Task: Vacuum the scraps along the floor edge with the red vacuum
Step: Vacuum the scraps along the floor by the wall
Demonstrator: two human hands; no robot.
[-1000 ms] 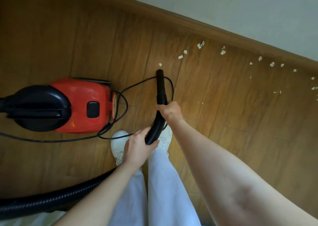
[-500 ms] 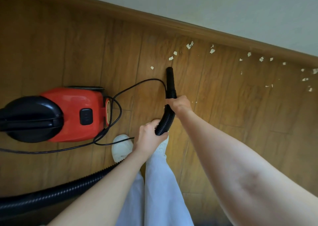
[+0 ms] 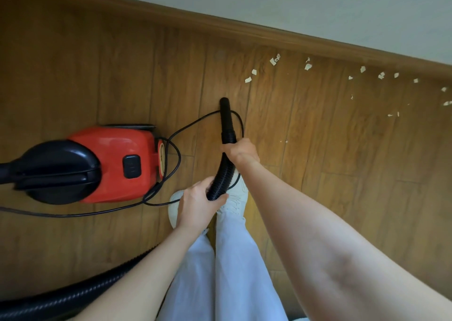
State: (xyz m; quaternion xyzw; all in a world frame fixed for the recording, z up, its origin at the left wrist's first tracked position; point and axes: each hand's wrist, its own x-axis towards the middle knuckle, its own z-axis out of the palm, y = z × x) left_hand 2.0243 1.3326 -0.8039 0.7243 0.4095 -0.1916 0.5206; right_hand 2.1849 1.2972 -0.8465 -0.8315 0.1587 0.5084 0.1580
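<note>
From the head view, the person is standing on the wooden floor (image 3: 318, 198) and looking down at both arms. The right hand (image 3: 241, 151) is gripping the black hose (image 3: 223, 171) just behind its smooth nozzle (image 3: 226, 119), fingers curled round the tube. The left hand (image 3: 198, 204) is holding the same hose lower down, where the ribbed part bends back toward the body — its thumb and fingers are wrapping the tube from either side. The nozzle tip is pointing toward the baseboard (image 3: 269, 31) and is sitting short of the paper scraps (image 3: 275, 60), which are lying scattered along the floor edge to the right, near the baseboard. The red vacuum (image 3: 112, 164) is resting on the floor to the left, well apart from the scraps, its black cord (image 3: 176, 154) looping out across the boards and passing under the nozzle. White shoes (image 3: 238, 198) and pale trousers (image 3: 234, 271) are showing below the hands — the hose is running on past them to the lower left corner.
</note>
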